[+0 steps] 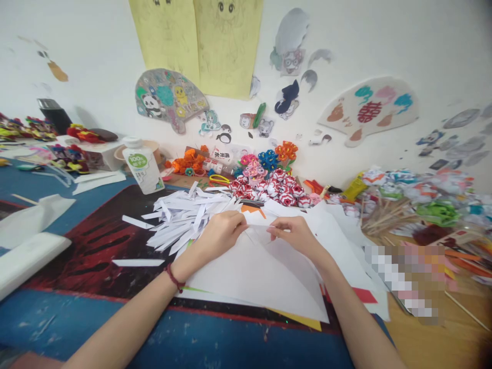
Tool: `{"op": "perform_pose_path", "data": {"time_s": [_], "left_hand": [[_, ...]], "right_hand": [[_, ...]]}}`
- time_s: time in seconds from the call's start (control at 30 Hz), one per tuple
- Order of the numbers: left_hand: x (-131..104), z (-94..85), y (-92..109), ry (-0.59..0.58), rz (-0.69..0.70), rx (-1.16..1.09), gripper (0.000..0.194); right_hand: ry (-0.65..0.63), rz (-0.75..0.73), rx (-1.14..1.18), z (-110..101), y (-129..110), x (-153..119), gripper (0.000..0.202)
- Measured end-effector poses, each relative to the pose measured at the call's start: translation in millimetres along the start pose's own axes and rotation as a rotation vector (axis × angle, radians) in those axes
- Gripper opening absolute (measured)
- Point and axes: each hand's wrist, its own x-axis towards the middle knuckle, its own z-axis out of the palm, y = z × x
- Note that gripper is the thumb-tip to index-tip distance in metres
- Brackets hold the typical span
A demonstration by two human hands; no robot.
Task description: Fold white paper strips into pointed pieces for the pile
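Note:
A thin strip of white paper [258,226] is stretched between my two hands, and its pale edges blend into the sheet beneath. My left hand [223,231], with a dark red cord bracelet at the wrist, pinches the strip's left end. At the right end, the thumb and forefinger of my right hand [295,233] are closed on it. Both hands are just over a stack of white paper sheets [253,279]. To the left of my left hand lies a heap of folded white paper strips [175,218], and a single loose strip [138,263] is apart from it.
Red-and-white paper flowers [280,189] stand behind the sheets. A white bottle [143,165] is at the back left. At right are flowers on sticks [392,207] and a blurred-out object [407,287]. A white block-like object [34,259] lies at far left.

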Motion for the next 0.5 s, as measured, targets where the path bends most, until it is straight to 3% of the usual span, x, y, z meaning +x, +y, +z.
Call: {"op": "perform_pose_path", "data": {"time_s": [0.5], "left_hand": [[2,-9.8,0,0.087,-0.025,-0.069,0.012]], "right_hand": [[0.13,0.054,0.159,-15,9,-2,0.02]]}}
